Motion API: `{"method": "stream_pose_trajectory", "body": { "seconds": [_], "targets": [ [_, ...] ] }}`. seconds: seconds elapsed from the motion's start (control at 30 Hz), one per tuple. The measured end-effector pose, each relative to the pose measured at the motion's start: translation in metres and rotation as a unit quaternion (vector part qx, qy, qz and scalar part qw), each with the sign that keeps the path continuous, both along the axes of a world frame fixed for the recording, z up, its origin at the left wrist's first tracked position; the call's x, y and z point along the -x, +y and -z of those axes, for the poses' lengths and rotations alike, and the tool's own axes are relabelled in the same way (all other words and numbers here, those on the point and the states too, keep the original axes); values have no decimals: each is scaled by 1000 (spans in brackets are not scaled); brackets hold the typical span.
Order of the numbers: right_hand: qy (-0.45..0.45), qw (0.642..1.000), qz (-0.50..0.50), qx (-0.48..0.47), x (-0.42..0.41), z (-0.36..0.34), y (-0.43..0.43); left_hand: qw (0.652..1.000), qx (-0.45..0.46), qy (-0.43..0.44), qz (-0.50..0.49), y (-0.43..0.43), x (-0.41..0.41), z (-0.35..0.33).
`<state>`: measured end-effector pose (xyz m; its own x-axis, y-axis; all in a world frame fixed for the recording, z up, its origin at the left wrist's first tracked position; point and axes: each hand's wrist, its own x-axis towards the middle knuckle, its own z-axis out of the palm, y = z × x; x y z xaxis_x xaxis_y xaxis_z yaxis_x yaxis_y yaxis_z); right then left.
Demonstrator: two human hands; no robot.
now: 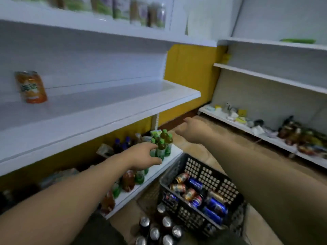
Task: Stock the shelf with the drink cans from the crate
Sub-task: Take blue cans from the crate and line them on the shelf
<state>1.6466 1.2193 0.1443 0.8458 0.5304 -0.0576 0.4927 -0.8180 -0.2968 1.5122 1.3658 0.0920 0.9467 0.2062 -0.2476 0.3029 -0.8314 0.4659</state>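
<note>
Two bare arms [70, 195] stretch over the crate [222, 183], its drink cans [194, 185] lying jumbled inside, both hands empty: left hand [144, 157] loosely curled just beside the green bottles [163, 143], right hand [192, 129] relaxed. One orange can [31, 87] stands on the shelf [109, 106]; a careless left-hand sweep could topple those bottles

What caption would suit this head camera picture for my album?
Left hand and right hand reach forward near a black crate of drink cans; one orange can stands on the white shelf.
</note>
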Motion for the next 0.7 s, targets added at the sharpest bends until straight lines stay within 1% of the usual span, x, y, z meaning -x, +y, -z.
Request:
{"method": "stream_pose_trajectory", "body": {
  "seconds": [0.13, 0.2, 0.3, 0.53, 0.7],
  "targets": [
    [45, 993, 107, 0, -20, 49, -94, 994, 24, 70, 79, -65, -44, 50],
    [75, 984, 160, 8, -25, 76, -131, 990, 28, 92, 103, -88, -62, 79],
    [131, 969, 211, 15, -38, 119, -171, 983, 33, 130, 129, -111, -86, 120],
    [250, 931, 267, 20, -82, 221, -215, 964, 63, 220, 137, -130, -155, 212],
    [303, 911, 278, 16, -134, 315, -216, 957, 46, 251, 137, -129, -218, 281]
  ]
}}
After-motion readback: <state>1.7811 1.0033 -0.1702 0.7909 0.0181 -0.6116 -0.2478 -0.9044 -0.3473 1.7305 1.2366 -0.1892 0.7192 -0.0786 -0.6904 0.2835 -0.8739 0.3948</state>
